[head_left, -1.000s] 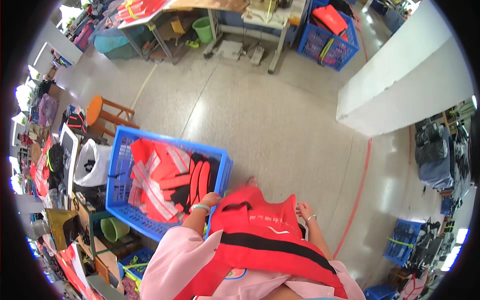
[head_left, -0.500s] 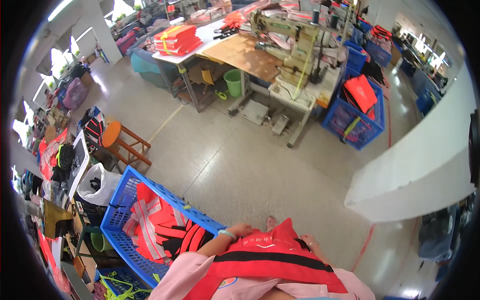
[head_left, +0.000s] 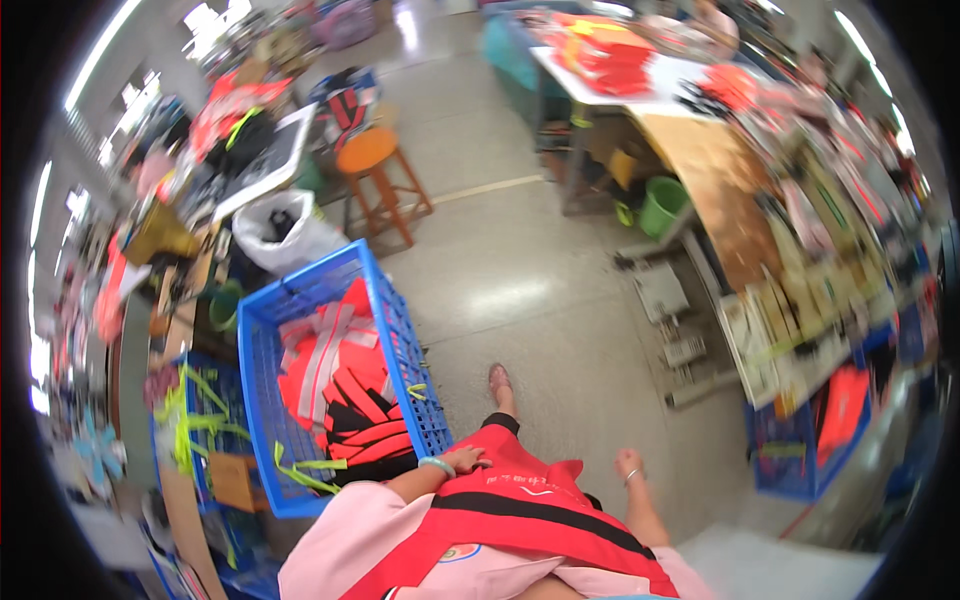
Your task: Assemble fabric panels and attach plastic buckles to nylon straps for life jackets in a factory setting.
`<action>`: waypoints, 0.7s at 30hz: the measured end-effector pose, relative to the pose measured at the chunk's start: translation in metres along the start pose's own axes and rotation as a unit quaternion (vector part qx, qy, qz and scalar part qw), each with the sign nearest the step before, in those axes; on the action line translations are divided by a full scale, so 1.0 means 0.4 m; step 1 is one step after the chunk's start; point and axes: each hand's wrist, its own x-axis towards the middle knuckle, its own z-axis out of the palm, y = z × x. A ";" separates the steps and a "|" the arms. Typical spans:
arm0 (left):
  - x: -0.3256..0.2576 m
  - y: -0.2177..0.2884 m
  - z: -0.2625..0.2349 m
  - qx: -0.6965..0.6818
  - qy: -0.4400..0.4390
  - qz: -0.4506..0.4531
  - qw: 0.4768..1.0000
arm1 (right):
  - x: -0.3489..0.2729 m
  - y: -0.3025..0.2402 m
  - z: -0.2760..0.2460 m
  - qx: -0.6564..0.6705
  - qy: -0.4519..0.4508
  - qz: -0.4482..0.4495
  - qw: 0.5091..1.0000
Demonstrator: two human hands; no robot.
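The grey polished floor [head_left: 540, 300] fills the middle of the frame. Along the right side runs a long wooden work table [head_left: 735, 215], cluttered with tools and red cloth. Left of centre stands a big blue plastic crate [head_left: 400, 330], holding red-orange vests with grey reflective strips [head_left: 330, 365]. At the bottom centre a folded red vest with a black band [head_left: 520, 500] lies against the person's front, just right of the crate. In the upper left of centre is a wooden stool with an orange seat [head_left: 368, 152], with a white bag [head_left: 285, 225] beside it. A green bucket [head_left: 662, 205] sits under the table at upper right.

The left hand [head_left: 465, 460], with a pale bracelet at the wrist, rests on the vest's upper left edge, fingers lying together and curled over the cloth. The right hand [head_left: 630, 466] shows at the vest's right edge, well apart from the left; whether its fingers grip the cloth cannot be told
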 end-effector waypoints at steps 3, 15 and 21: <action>0.013 -0.029 -0.160 -0.133 -0.006 -0.139 0.981 | 0.060 -0.183 0.030 -0.115 -0.067 -0.062 0.989; -0.329 -0.215 -0.301 -0.190 0.104 -0.276 0.937 | 0.380 -0.586 -0.009 -0.274 -0.167 -0.156 0.934; -0.179 -0.322 -0.341 -0.495 0.221 -0.287 0.790 | 0.661 -0.950 0.058 -0.324 -0.221 -0.238 0.889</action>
